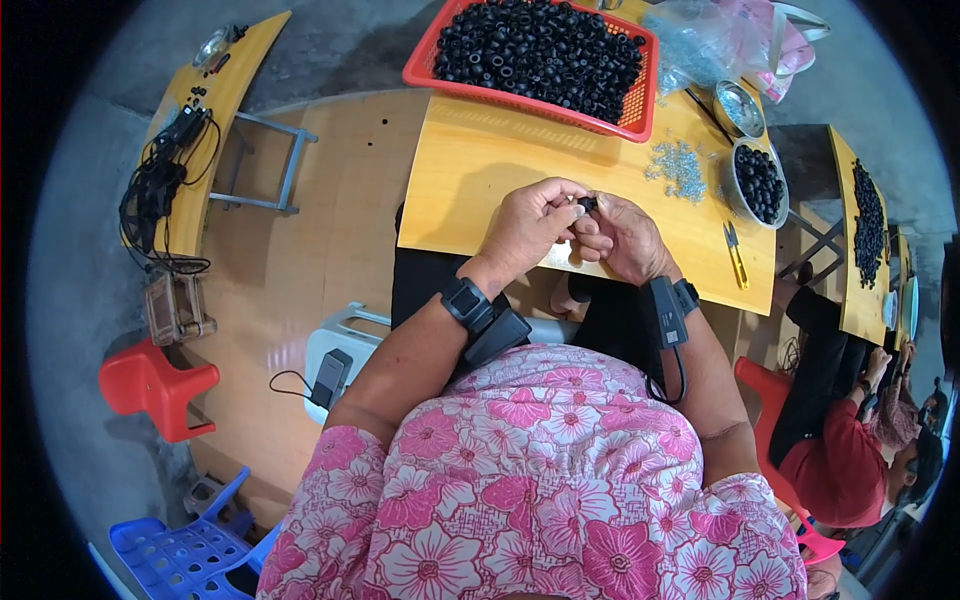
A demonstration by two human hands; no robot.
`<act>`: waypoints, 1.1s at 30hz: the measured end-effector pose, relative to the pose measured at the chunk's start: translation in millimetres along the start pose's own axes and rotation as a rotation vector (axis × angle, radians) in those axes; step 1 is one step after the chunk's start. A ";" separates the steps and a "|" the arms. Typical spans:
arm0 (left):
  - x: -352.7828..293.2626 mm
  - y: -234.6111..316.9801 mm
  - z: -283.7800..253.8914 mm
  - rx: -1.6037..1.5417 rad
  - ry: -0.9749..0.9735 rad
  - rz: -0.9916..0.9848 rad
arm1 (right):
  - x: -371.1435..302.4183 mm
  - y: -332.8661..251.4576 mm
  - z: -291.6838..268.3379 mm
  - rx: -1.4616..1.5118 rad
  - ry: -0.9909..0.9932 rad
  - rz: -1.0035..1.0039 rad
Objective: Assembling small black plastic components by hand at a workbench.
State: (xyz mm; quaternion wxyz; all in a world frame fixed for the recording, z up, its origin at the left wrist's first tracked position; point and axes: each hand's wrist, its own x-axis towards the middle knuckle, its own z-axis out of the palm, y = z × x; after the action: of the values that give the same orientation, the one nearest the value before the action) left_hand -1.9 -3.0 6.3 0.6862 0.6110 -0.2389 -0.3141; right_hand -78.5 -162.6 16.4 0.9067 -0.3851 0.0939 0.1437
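A small black plastic part (588, 204) is pinched between my two hands, just above the near part of the yellow table (470, 190). Thumb and fingers of my left hand (540, 222) close on it from one side. My right hand (628, 238) grips it from the other, its fingers curled. The fingers hide most of the part, so its exact shape does not show. Beyond my hands, a red basket (645, 125) is heaped with small black ring-shaped parts (540, 55). Small clear pieces (680, 170) lie loose in a pile to the right of my hands.
At the table's right stand a bowl of black parts (760, 185) and a metal bowl (740, 108). Yellow-handled snips (737, 256) lie near the right edge. Clear plastic bags (700, 40) sit at the back. A person in red (840, 465) sits at another table on the right.
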 end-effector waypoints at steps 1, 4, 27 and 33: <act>0.0 0.3 0.5 0.000 -0.002 0.001 | 0.1 -0.1 -0.4 -0.001 0.000 -0.002; -0.3 0.6 1.5 -0.003 0.001 0.015 | 0.8 -0.1 -1.3 0.009 -0.012 0.012; 0.4 4.3 -3.2 0.296 -0.115 0.040 | -4.0 22.2 16.7 -0.537 0.263 -0.270; -3.6 0.9 -2.4 0.183 -0.093 0.013 | -4.0 25.7 18.2 -0.656 0.277 -0.300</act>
State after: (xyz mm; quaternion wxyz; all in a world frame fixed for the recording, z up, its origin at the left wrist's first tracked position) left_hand -2.6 1.3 7.1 0.6178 0.6542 -0.3022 -0.3146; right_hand -89.8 -133.1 12.7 0.7250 -0.6801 0.1070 -0.0214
